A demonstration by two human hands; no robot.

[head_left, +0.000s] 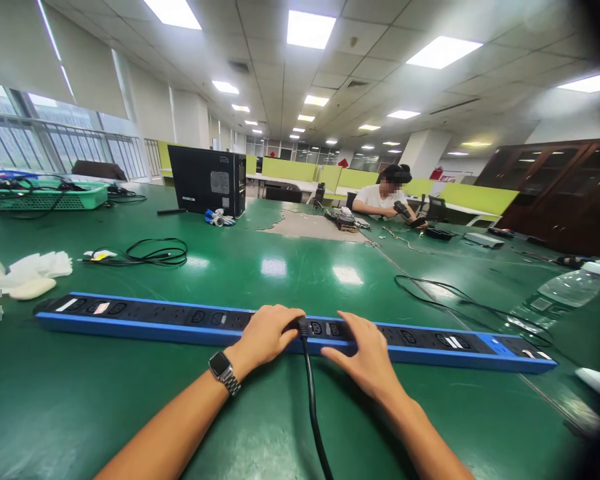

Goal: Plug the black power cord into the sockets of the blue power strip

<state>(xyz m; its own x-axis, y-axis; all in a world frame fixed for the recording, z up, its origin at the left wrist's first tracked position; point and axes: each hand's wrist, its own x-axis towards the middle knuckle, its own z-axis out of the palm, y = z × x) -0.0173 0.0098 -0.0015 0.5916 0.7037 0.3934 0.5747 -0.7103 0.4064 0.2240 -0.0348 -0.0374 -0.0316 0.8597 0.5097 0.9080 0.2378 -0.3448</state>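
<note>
A long blue and black power strip (275, 341) with several sockets lies across the green table in front of me. A black plug (303, 327) stands at one of its middle sockets, and its thick power cord (312, 400) runs down toward me. Closed around the plug from the left are the thumb and index finger of my left hand (267, 337), which has a watch on the wrist. My right hand (363, 350) is open just right of the plug, its thumb and fingers spread over the strip's width. How deep the plug sits cannot be made out.
A coiled black cable (155, 252), white gloves (40, 267) and a green basket (60, 197) lie to the left. Behind stands a black computer case (205, 180). On the right are a loose cable (430, 283) and a plastic bottle (567, 290). Another person (380, 200) sits across the table.
</note>
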